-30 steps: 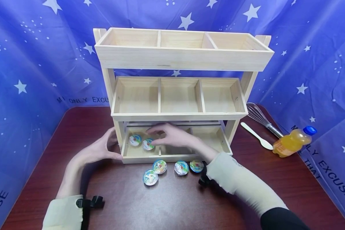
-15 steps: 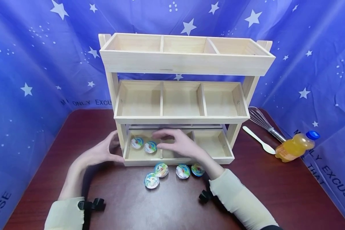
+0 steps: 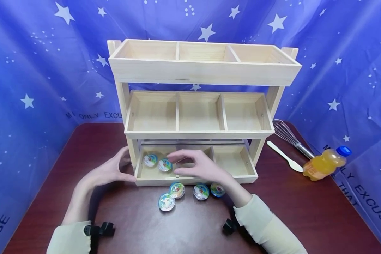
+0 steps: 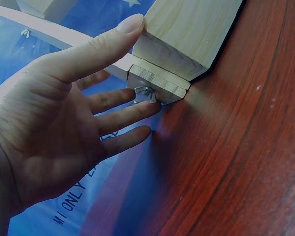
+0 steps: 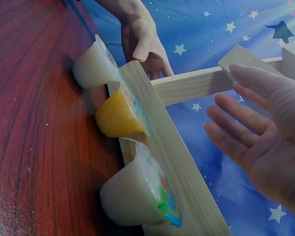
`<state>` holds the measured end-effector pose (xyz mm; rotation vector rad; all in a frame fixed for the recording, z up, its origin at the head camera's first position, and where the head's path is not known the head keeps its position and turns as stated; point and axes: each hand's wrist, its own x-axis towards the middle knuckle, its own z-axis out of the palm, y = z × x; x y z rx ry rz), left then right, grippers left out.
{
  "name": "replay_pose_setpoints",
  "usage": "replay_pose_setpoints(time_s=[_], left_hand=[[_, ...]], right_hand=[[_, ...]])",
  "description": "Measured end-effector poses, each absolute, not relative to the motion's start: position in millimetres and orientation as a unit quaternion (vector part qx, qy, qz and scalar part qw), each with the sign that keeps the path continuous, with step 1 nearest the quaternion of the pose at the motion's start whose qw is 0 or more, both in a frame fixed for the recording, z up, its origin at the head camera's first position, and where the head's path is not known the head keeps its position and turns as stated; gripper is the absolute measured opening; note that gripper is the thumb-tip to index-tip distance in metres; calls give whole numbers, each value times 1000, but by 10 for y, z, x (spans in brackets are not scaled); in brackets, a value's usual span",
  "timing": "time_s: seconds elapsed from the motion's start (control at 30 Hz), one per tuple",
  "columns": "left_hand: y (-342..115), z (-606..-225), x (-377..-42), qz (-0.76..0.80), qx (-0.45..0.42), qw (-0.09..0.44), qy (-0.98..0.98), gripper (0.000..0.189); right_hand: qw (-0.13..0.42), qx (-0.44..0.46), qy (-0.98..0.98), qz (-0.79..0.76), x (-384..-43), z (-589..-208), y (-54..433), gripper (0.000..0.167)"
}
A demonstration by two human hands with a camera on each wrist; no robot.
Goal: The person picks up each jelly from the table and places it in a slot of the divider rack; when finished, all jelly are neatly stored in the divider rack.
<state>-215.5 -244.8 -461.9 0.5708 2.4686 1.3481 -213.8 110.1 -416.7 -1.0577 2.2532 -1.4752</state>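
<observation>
Two foil-lidded jelly cups stand in the left compartment of the bottom tray: a left cup (image 3: 150, 160) and a right cup (image 3: 165, 164). My right hand (image 3: 201, 164) hovers over the tray, fingers loosely spread beside the right cup, holding nothing. In the right wrist view its fingers (image 5: 243, 115) extend with nothing in them. My left hand (image 3: 104, 172) is at the rack's left side, thumb tip right at the tray's front corner (image 4: 187, 44), other fingers spread near a wing nut (image 4: 147, 91). Several more cups, including a yellow one (image 5: 119, 115), sit on the table before the tray.
The three-tier wooden rack (image 3: 203, 73) has three compartments per tier. On the right lie a whisk (image 3: 292, 137), a white spoon (image 3: 284, 157) and an orange drink bottle (image 3: 325, 164). A blue star-patterned curtain (image 3: 35, 70) surrounds the dark red table (image 3: 190, 229).
My right hand has drawn slightly right and toward me, away from the right cup in the tray. The left hand stays at the tray corner. The head view has shifted slightly.
</observation>
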Motion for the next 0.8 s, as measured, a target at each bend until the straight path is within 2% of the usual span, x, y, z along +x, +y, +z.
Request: replay_pose_setpoints(time_s=[0.4,0.63,0.8], left_hand=[[-2449,-4606,-2137,464,197,131,854,107],[-2426,-4605,-2153,470,200,134,849,109],[-2433,-4615,-2142,469,193,134,851,109]], right_hand=[[169,-437,740,-483,-2060,-4201,1033,51],[205,-446,732,-473,-1986,-4235,990,52],[196,-469,744,-434,-1940,-4274,930,53]])
